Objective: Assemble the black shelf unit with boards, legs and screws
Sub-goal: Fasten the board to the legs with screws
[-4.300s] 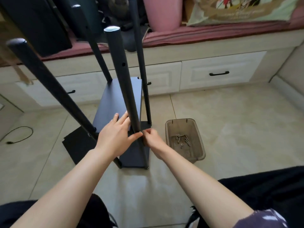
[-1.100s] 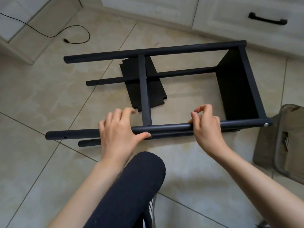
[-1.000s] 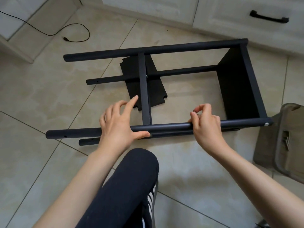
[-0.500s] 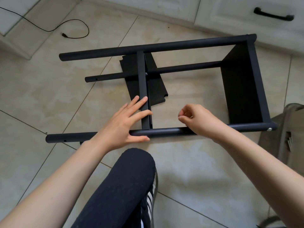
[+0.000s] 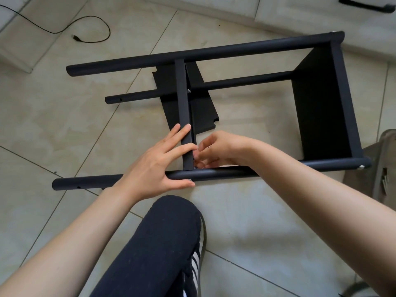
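The black shelf unit (image 5: 214, 108) lies on its side on glossy beige floor tiles (image 5: 64, 125), its matte round legs running left to right. The left hand (image 5: 158, 166) lies flat, fingers straight, across the near leg (image 5: 225, 173) and the thin middle board (image 5: 184, 116). The right hand (image 5: 216, 150) curls at that joint; what it pinches is hidden. A loose flat board (image 5: 203, 116) lies beneath, a grey bin (image 5: 383, 168) at right, a thin black cable (image 5: 90, 28) far left.

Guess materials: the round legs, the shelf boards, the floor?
Legs: likely metal tube, matte black coating; round, with drilled holes, soft sheen. Boards: thin flat panels in matte black, metal or coated wood, can't tell. Floor: glazed ceramic or stone tile; grout lines, marbled beige gloss.
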Demonstrator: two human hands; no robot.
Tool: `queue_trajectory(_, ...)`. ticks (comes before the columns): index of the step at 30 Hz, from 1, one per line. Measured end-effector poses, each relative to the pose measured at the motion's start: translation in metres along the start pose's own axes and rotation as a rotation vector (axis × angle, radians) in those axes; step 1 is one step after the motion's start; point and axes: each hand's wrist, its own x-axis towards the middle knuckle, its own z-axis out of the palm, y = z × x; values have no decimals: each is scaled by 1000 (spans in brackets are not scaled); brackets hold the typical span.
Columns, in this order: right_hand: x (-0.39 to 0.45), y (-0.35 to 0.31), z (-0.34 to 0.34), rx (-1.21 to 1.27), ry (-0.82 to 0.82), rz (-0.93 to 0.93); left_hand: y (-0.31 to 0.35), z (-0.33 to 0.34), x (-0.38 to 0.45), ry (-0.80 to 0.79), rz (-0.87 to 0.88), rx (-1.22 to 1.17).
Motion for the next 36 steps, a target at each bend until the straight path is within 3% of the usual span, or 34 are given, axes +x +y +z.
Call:
queue_trajectory(10, 11, 5, -1, -12, -209, 24, 2, 1, 0, 19, 7, 6)
queue_trajectory(36, 16, 5, -1, -13, -309, 144, 5, 2, -2, 38, -6, 4)
